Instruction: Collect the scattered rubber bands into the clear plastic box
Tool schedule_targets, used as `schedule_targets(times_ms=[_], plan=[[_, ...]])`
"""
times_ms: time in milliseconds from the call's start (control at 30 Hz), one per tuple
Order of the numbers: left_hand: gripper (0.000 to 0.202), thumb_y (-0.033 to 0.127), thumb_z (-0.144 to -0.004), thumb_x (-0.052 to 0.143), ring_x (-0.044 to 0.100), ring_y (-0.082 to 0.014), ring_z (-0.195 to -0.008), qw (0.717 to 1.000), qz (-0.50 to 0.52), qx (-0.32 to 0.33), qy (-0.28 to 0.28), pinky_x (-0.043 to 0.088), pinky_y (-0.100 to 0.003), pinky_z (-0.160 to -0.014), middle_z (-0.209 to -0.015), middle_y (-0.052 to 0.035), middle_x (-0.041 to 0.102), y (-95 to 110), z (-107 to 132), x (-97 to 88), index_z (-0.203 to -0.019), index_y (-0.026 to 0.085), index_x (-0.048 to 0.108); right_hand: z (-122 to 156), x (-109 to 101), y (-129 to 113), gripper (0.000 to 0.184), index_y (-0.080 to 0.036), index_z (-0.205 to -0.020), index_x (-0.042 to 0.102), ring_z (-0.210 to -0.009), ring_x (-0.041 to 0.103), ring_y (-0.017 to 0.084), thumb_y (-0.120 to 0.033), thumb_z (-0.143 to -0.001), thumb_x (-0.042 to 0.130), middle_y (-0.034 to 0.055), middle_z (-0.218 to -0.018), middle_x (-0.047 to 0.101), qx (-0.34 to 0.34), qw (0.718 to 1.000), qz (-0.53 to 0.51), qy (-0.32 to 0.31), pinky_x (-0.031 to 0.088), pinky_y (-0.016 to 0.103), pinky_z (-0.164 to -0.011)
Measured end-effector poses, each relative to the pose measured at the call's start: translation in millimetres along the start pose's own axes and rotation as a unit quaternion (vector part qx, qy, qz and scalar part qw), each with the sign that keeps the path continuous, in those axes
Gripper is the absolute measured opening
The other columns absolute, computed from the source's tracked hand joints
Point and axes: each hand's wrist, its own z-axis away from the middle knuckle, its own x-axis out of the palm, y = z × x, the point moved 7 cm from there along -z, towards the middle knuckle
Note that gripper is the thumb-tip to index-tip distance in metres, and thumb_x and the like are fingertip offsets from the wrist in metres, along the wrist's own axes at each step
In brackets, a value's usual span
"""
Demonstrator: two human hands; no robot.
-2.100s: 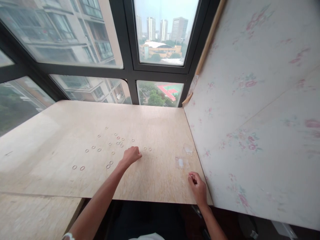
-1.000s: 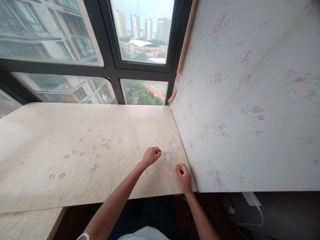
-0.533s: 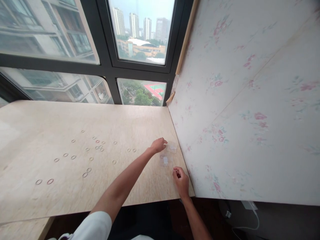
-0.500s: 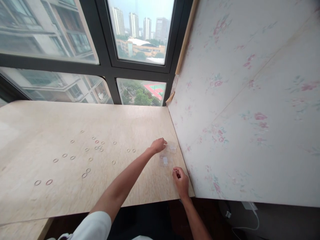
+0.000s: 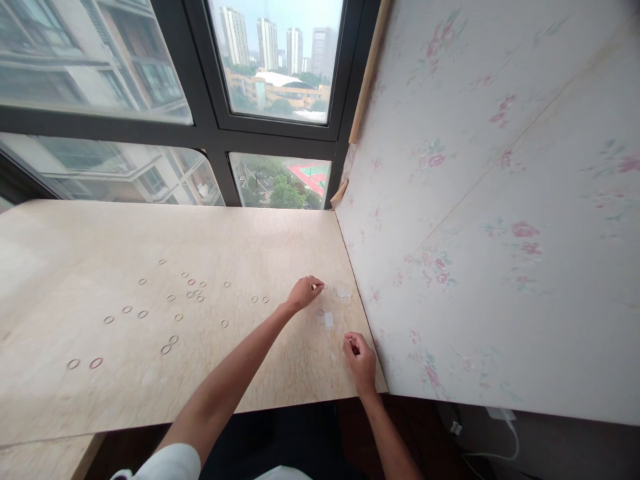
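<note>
My left hand (image 5: 303, 293) reaches across a pale wooden tabletop (image 5: 280, 240). Its fingers are pinched on a small ring at its fingertips, just left of a small clear plastic bag (image 5: 343, 292). A second clear bag with a white label (image 5: 327, 319) lies a little nearer to me. My right hand (image 5: 359, 357) rests near the table's front right corner, fingers curled together; whether it holds anything is unclear. Several small rubber rings (image 5: 193, 293) lie scattered over the table's left and middle.
A board covered in floral wallpaper (image 5: 480, 213) leans along the table's right edge. Dark-framed windows (image 5: 210, 137) run along the back. A reddish ring (image 5: 95, 363) lies at the far left. A white cable (image 5: 505, 427) lies on the floor at the lower right.
My left hand left the scattered rings, travelled right to the clear bags and now holds a ring out beside them. My right hand stayed near the corner. The view swung right.
</note>
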Motion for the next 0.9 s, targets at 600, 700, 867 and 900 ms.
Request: schedule_targets(times_ms=[600, 700, 867, 900], plan=[[0.027, 0.02, -0.086, 0.051, 0.058, -0.0138, -0.075, 0.998, 0.062, 0.03, -0.005, 0.046, -0.029, -0.076, -0.104, -0.0077, 0.063, 19, 65, -7.4, -0.107, 0.017, 0.067, 1, 0, 0, 0.028, -0.016, -0.09, 0.063, -0.058, 0.054, 0.015, -0.039, -0.084, 0.05, 0.0009, -0.064, 0.06, 0.014, 1.0, -0.016, -0.008, 0.042, 0.024, -0.057], [0.024, 0.021, -0.087, 0.049, 0.058, -0.013, -0.072, 0.993, 0.109, -0.004, 0.053, 0.046, -0.028, -0.074, -0.096, -0.0071, 0.064, 2, 82, -17.5, -0.102, 0.016, 0.068, 2, 0, 0, 0.028, -0.016, -0.09, 0.063, -0.058, 0.055, 0.016, -0.04, -0.083, 0.05, 0.0008, -0.064, 0.06, 0.016, 1.0, -0.018, -0.005, 0.043, 0.025, -0.058], [0.021, 0.02, -0.086, 0.049, 0.057, -0.0142, -0.07, 0.975, 0.128, -0.099, 0.153, 0.045, -0.028, -0.07, -0.085, -0.0051, 0.066, -43, 134, -26.5, -0.092, 0.017, 0.069, 3, -4, 1, 0.031, -0.015, -0.088, 0.063, -0.06, 0.056, 0.016, -0.043, -0.08, 0.052, 0.0029, -0.067, 0.061, 0.017, 0.999, -0.04, 0.007, 0.045, 0.025, -0.057], [0.021, 0.02, -0.086, 0.049, 0.058, -0.0145, -0.07, 0.97, 0.129, -0.111, 0.174, 0.045, -0.028, -0.069, -0.084, -0.0048, 0.066, -51, 147, -28.7, -0.09, 0.017, 0.069, 5, -5, 1, 0.033, -0.014, -0.088, 0.063, -0.06, 0.056, 0.016, -0.044, -0.08, 0.052, 0.0036, -0.068, 0.062, 0.017, 0.999, -0.046, 0.011, 0.045, 0.026, -0.057]])
